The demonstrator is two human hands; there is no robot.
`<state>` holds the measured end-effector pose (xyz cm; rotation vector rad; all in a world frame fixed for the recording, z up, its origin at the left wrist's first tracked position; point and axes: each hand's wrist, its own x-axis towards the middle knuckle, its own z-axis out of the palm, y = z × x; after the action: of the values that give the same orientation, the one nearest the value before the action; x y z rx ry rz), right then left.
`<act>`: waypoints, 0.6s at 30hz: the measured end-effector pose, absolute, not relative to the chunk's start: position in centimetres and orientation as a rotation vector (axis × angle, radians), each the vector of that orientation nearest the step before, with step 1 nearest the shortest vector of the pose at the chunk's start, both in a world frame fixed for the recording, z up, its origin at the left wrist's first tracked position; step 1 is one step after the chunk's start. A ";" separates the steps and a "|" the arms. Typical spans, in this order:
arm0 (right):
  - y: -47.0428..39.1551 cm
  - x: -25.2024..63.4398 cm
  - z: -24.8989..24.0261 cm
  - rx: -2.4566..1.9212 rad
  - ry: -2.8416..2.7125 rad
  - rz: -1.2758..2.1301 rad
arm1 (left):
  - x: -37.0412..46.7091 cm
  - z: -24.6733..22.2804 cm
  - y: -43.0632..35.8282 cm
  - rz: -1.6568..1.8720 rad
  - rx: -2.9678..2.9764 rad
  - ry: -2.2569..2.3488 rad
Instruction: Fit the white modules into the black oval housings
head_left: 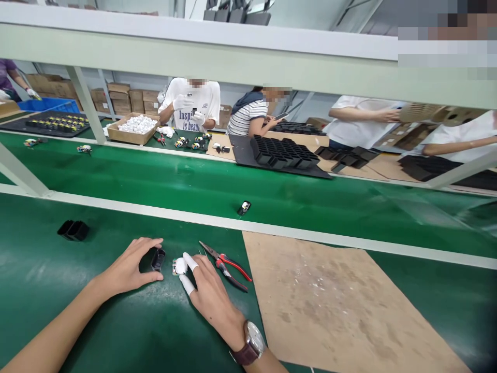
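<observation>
My left hand (pixel 126 267) curves its thumb and fingers around a small open black case (pixel 157 260). Just to its right, my right hand (pixel 209 290) holds a small circuit board with a round white part (pixel 179 266) between thumb and index finger, both in white finger covers. A small gap separates the board from the case. Red-and-black pliers (pixel 229 267) lie beyond my right hand, their jaws pointing up and left. Two black cases (pixel 73 230) stand side by side at the left of the green table (pixel 116 342).
A brown board (pixel 330 300) lies at the right. Past a pale rail (pixel 155 211), a black unit (pixel 244 208) rests on the green belt (pixel 174 181). Across it are people, a box of white parts (pixel 135 127) and stacked black cases (pixel 285 153). A pale beam crosses above.
</observation>
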<state>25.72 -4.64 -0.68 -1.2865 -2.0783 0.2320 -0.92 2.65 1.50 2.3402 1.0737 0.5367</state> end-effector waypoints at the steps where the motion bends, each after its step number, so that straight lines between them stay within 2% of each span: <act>1: -4.6 25.7 -0.7 -1.280 -2.063 0.221 | -1.0 1.5 2.6 0.528 2.324 1.056; 9: -5.4 25.3 0.7 -1.119 -1.907 0.296 | 0.1 0.2 1.6 0.590 2.236 0.955; 18: -5.7 24.9 0.5 -1.063 -1.985 0.063 | 0.9 0.2 0.9 0.648 2.290 0.886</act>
<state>24.86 -5.65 0.48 -1.0627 -1.9850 0.0635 0.93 0.92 0.15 2.2899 0.8857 0.6478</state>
